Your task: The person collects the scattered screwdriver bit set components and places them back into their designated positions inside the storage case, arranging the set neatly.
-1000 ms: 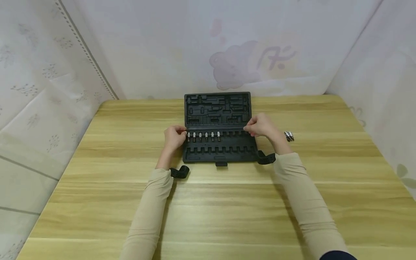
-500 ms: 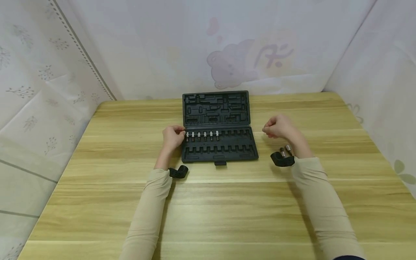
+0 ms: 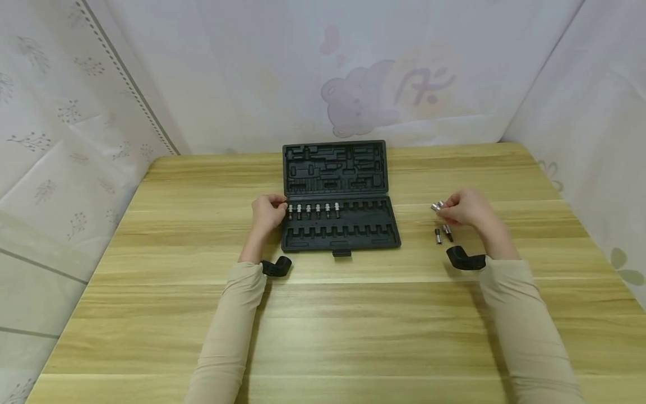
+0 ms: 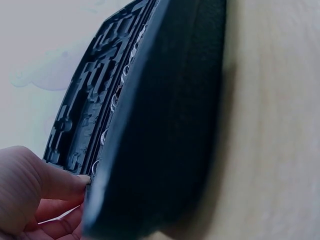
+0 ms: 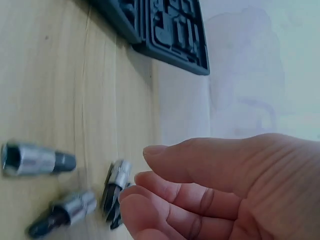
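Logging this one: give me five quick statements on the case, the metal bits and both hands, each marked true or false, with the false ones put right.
1. The left hand touches the left edge of the black case. True.
2. The case's lid is shut. False: the lid is open.
3. Six seated bits fill slots in the row nearer the lid. True.
4. The front row is full of bits. False: the front row holds none.
5. The loose bits lie left of the case. False: the loose bits lie right of it, near the right hand.

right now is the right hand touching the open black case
Apart. The head view shows bare table between the right hand and the case.
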The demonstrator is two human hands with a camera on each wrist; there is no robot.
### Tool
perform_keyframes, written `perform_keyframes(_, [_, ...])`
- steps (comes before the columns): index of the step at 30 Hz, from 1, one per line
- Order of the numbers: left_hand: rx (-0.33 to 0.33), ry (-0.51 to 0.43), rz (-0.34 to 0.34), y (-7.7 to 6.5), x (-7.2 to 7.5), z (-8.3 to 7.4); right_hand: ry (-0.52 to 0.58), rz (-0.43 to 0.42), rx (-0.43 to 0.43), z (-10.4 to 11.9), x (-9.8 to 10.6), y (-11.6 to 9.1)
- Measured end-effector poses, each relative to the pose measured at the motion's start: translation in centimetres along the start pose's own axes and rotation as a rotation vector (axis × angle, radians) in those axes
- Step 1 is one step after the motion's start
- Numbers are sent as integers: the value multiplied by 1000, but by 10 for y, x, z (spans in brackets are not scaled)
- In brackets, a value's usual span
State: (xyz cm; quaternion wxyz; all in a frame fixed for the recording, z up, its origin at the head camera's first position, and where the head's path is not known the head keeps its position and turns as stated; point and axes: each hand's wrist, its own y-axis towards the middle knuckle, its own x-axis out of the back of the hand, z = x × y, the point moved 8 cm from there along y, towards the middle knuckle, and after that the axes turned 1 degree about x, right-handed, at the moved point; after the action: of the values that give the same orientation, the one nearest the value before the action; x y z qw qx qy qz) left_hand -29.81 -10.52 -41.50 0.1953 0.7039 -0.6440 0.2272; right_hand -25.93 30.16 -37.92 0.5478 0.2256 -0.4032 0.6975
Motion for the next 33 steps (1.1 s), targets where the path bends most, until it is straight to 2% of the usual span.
perform_keyframes(12, [-6, -1, -5, -3, 2, -4, -24, 17, -47, -22, -2, -11])
perform_keyframes(15, [-1, -2, -4, -2, 2, -3, -53, 38, -74, -26, -4, -12])
perform_keyframes(20, [6, -23, 1, 1, 0, 1, -29, 82, -130, -33, -9, -12])
perform_keyframes(25, [-13, -43, -20, 5, -1, 5, -39, 91, -137, -34, -12, -11])
perform_keyframes(33, [14, -7, 7, -3, 0, -3, -24, 84, -146, -36, -12, -9])
